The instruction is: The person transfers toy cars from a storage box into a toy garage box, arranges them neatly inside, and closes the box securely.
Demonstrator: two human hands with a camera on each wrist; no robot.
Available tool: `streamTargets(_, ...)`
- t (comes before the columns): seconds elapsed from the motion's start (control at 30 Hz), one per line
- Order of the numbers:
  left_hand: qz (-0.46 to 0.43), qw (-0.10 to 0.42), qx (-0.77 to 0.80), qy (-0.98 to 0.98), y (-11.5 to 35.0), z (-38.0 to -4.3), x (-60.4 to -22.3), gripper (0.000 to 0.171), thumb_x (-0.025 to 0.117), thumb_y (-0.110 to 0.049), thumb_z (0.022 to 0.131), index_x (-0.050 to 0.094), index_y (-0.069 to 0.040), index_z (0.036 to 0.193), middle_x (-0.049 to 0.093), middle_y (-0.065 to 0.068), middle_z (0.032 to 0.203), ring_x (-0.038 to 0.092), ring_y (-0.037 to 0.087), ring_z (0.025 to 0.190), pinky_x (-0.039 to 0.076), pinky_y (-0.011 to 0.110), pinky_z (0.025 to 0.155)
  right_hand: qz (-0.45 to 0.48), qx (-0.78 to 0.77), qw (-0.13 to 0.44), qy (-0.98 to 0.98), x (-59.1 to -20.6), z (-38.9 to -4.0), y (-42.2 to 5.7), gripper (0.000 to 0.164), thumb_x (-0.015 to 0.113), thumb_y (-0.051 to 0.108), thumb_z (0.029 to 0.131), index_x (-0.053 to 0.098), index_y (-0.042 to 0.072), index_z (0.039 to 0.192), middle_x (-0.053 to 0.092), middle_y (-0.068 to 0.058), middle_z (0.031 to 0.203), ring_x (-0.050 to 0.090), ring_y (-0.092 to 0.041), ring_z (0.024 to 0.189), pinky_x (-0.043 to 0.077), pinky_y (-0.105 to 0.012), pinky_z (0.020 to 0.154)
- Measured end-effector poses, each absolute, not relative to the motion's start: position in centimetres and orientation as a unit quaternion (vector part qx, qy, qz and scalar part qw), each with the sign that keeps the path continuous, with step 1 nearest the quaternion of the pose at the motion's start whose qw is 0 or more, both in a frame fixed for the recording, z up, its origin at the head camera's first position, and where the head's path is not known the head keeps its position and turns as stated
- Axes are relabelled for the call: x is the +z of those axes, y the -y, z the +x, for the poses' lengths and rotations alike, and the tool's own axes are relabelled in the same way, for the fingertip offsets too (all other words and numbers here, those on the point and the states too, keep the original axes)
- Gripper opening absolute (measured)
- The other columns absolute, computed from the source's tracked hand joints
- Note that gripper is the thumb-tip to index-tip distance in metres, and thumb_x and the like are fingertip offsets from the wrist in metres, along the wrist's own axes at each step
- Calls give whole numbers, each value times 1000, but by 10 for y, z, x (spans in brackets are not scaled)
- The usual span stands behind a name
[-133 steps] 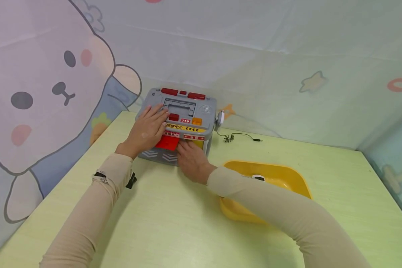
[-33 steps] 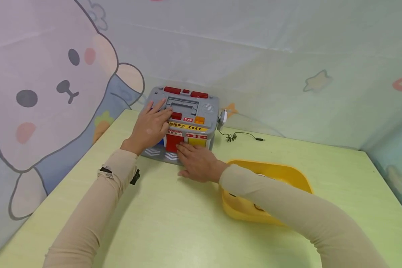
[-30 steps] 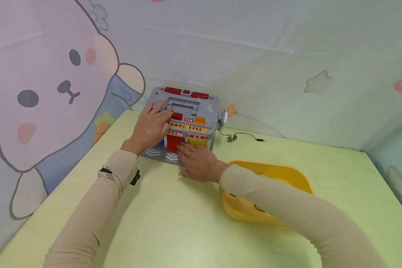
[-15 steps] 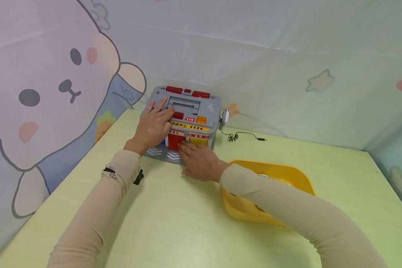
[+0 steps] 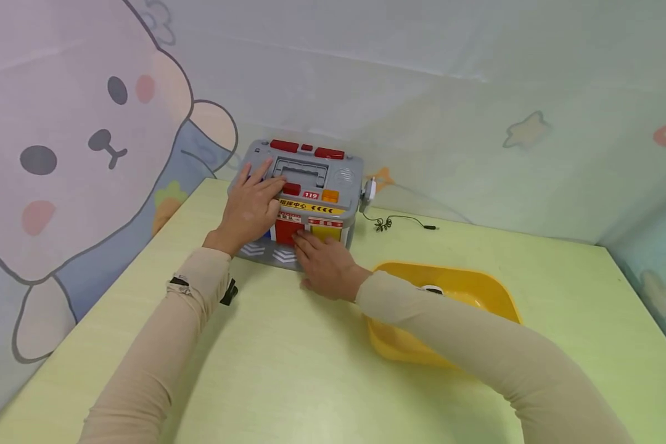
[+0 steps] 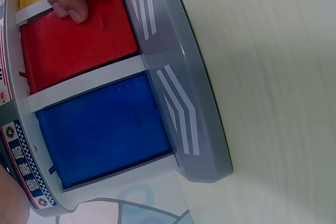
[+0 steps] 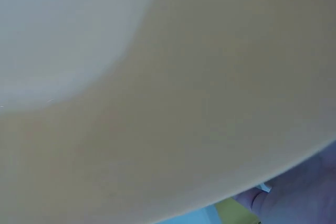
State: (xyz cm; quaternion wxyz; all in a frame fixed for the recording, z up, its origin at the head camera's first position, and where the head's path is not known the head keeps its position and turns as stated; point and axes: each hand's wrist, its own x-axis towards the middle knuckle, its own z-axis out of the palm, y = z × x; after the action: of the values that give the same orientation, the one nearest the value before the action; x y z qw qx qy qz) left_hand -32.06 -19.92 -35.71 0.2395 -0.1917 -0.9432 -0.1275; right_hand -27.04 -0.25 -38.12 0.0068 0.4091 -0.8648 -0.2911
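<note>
A grey toy garage (image 5: 341, 177) stands at the back of the table. My left hand (image 5: 250, 206) rests on its top left part with fingers extended. On the garage's front is a red door (image 5: 288, 233), flush in its frame between a blue door (image 6: 102, 129) and a yellow door (image 5: 326, 233). The fingertips of my right hand (image 5: 328, 264) touch the red door near its right edge, and the back of that hand faces up. Neither hand grips anything. Pale sleeve fabric hides most of the right wrist view; only part of the right hand (image 7: 299, 195) shows at the corner.
A yellow basin (image 5: 460, 277) stands right of the garage, beneath my right forearm, with a partly hidden white and black item (image 5: 433, 289) inside. A thin black cable (image 5: 405, 217) lies behind it. A printed cloth backdrop (image 5: 422, 92) rises behind the table (image 5: 288, 370).
Several seconds ago the red door stuck outward; it now sits flush. My right fingers have shifted slightly onto its face. The left hand stays on the garage top.
</note>
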Motion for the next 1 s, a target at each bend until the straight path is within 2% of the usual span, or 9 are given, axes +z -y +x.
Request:
streamTargets(0.33, -189, 231, -129, 946, 200, -318, -358, 52, 35, -16, 95, 58, -6, 141, 60, 11, 142, 27, 27, 153, 7, 47, 128, 405, -326, 19, 854, -385, -268, 12, 77, 41, 58, 101, 24, 10, 160, 21, -7, 168, 20, -24, 155, 40, -36, 114)
streamTargets(0.47, -191, 232, -128, 945, 201, -319, -357, 52, 35, -16, 95, 57, -6, 141, 60, 11, 142, 27, 26, 153, 6, 46, 128, 404, -335, 19, 851, -384, -268, 16, 76, 39, 58, 102, 25, 11, 159, 21, -7, 168, 21, -24, 155, 41, -36, 113)
streamTargets(0.8, -189, 228, -128, 947, 199, -320, -354, 53, 35, -15, 94, 57, -7, 142, 59, 10, 143, 27, 26, 153, 4, 45, 128, 396, -337, 16, 854, -383, -271, 17, 75, 39, 58, 102, 26, 12, 159, 22, -6, 168, 22, -23, 155, 48, -32, 102)
streamTargets(1.0, -188, 233, -131, 945, 199, -320, -356, 52, 36, -14, 94, 58, -6, 140, 61, 10, 142, 30, 26, 152, 4, 45, 128, 387, -338, 13, 858, -385, -271, 18, 74, 38, 58, 102, 25, 13, 159, 20, -6, 168, 20, -23, 156, 48, -32, 102)
